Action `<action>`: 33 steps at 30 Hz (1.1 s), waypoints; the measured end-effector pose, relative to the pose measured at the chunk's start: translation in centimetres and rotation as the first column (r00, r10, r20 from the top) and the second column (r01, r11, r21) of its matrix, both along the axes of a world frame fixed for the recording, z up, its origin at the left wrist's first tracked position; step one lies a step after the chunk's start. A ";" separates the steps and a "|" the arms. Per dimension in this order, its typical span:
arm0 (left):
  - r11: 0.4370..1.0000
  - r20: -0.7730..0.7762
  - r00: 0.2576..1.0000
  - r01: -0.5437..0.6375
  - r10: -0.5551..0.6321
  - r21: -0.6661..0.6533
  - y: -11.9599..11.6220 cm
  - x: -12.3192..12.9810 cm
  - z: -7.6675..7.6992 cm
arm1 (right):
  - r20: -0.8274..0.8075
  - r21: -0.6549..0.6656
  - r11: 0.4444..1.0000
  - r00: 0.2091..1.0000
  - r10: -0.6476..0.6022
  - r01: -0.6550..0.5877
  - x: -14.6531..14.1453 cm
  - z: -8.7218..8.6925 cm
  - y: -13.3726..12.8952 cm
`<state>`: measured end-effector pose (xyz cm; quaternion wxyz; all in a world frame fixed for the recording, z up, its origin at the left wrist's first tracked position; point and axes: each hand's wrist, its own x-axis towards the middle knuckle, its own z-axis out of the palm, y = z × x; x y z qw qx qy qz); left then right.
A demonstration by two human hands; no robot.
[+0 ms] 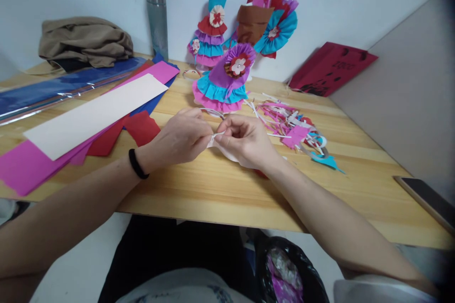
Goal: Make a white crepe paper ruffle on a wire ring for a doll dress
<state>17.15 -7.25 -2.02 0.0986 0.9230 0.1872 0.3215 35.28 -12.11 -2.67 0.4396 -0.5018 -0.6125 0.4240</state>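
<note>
Two bare hands, both closed, meet over the middle of the wooden table [213, 194]. Left hand [181, 136], black band [138, 164] on its wrist, pinches one end of a white crepe strip [227, 152]. Right hand [245, 139] pinches the same strip just beside it, thumb on top; strip trails down under the right palm.

Purple-blue-pink ruffled paper dress [222, 86] stands just behind the hands, flower on its front. Tiered ruffled dress [210, 40] behind that, brown paper piece [253, 21] with blue rosette [279, 32] to its right.

Left side: cream paper sheet [95, 116] on top of magenta paper [31, 168], red piece [142, 128] near left wrist. Tumbler [157, 21] and brown cloth [85, 41] against the wall.

Right side: pile of paper scraps [295, 135], dark red bag [332, 68] leaning at the back, phone [428, 201] at the table edge. Black bin bag [313, 277] below, holding crumpled plastic.
</note>
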 end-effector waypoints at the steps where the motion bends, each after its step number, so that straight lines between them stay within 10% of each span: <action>1: 1.000 0.000 1.000 -0.001 0.001 -0.023 0.0 -0.1 0.1 | -0.016 -0.019 1.000 1.000 0.001 -0.001 -0.1 0.1 0.0; 16: 0.918 0.111 0.992 -0.015 0.064 -0.397 0.0 0.0 0.0 | -0.141 -0.088 0.995 0.990 0.029 -0.042 -0.5 0.5 -0.3; 26: 0.988 0.143 0.980 -0.148 0.140 0.047 0.6 0.3 -1.3 | 0.400 0.271 0.963 0.909 -0.114 0.002 -0.1 0.1 -0.8; 33: 0.984 0.142 0.980 -0.154 0.140 0.094 0.7 0.1 -1.3 | 0.575 0.343 0.939 0.798 -0.183 -0.032 -0.2 1.0 -1.2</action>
